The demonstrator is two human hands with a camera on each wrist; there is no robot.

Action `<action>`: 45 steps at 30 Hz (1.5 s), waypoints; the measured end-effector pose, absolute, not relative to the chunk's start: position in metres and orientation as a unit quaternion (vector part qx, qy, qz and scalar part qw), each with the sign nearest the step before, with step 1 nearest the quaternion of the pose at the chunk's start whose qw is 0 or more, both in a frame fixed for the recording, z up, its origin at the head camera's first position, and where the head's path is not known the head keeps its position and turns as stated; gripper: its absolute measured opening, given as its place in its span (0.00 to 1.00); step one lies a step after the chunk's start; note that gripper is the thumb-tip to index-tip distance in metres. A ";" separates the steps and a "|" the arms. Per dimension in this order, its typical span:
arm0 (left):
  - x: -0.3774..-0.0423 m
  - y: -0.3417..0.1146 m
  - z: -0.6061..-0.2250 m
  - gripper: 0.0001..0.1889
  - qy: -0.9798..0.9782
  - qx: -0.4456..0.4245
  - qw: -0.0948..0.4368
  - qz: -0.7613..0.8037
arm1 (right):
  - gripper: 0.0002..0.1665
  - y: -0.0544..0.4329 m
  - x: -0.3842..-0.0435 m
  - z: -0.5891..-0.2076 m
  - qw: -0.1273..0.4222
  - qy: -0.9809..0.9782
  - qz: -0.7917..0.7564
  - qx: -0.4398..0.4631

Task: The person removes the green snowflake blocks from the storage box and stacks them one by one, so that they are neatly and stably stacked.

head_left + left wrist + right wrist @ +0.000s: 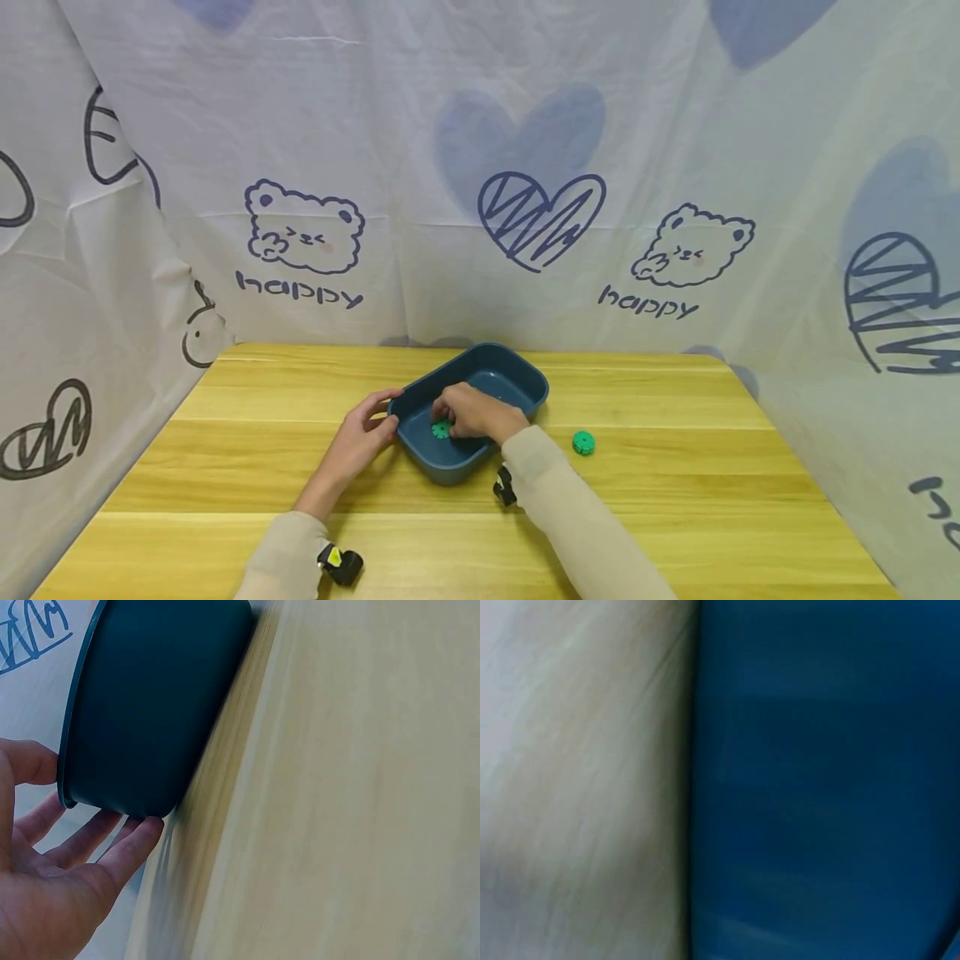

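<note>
A dark blue plastic bin [491, 383] stands on the wooden table, set at a slant. My left hand [362, 433] is at its left end, fingers spread, fingertips touching the rim and outer wall; the left wrist view shows these fingers [124, 855] mostly straight against the wall. My right hand [472, 410] reaches down inside the bin, fingers bent, and pinches a green notched disc [440, 429] near the bin's floor. Part of the disc is hidden behind the thumb. The right wrist view is blurred, filled mostly by the blue bin wall [825, 780].
A small stack of green notched discs [583, 442] stands on the table [675, 500] to the right of the bin. Behind the table hangs a white cloth [420, 250] printed with hearts and bears. Black wrist cameras are strapped under both sleeves.
</note>
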State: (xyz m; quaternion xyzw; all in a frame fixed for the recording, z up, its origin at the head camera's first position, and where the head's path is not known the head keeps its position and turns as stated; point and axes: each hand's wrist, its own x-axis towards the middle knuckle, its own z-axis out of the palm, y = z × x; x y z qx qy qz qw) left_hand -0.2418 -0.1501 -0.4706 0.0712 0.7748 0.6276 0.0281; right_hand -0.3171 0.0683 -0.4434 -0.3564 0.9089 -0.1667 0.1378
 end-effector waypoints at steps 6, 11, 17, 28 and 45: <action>-0.242 -0.150 -0.471 0.23 0.773 0.069 0.029 0.630 | 0.14 0.073 -0.315 -0.442 0.134 0.911 -0.162 -0.354; -0.242 -0.150 -0.471 0.23 0.771 0.071 0.030 0.633 | 0.13 0.078 -0.314 -0.441 0.132 0.909 -0.161 -0.361; -0.242 -0.149 -0.471 0.23 0.771 0.066 0.028 0.632 | 0.12 0.085 -0.313 -0.436 0.122 0.897 -0.189 -0.379; -0.243 -0.149 -0.472 0.23 0.772 0.062 0.028 0.632 | 0.13 0.116 -0.303 -0.404 0.098 0.883 -0.267 -0.374; -0.243 -0.149 -0.473 0.23 0.772 0.064 0.025 0.632 | 0.12 0.194 -0.281 -0.388 0.086 0.898 -0.303 -0.306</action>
